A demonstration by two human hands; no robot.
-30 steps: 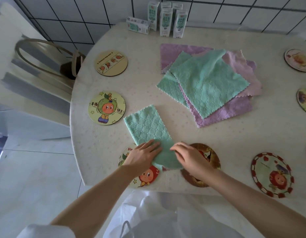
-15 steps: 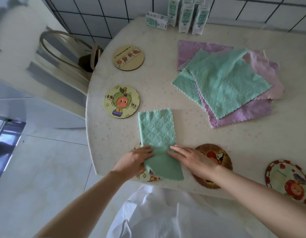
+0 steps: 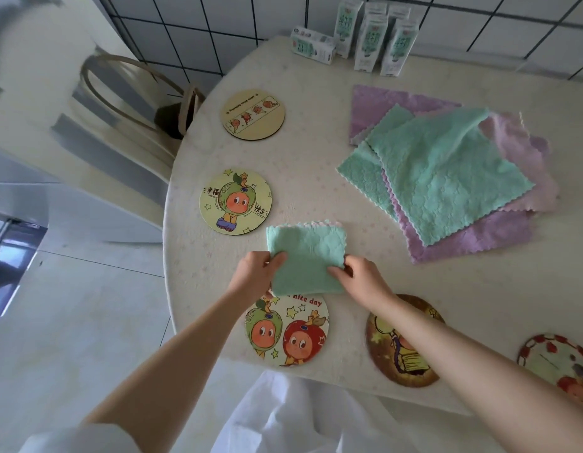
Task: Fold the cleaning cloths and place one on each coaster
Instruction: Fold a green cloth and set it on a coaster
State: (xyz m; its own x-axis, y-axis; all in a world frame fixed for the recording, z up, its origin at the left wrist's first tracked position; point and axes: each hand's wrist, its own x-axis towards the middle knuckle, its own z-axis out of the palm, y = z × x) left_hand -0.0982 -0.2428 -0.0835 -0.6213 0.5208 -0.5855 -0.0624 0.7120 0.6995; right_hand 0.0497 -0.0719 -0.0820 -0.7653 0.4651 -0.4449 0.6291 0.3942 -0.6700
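Nearest, at the table (image 3: 316, 142) edge, a coaster with two fruit characters (image 3: 287, 335) lies uncovered except at its far rim, which the folded green cloth (image 3: 305, 256) overlaps. The left hand (image 3: 256, 273) and right hand (image 3: 363, 279) each pinch a side edge of this cloth, fingers curled, thumbs on top. It looks light, soft and floppy. Gripping both sides where the layers stack should keep the fold from falling open. Just beyond sits a green-apple coaster (image 3: 235, 201). Farther right, a loose pile of green and purple cloths (image 3: 447, 178) waits unfolded.
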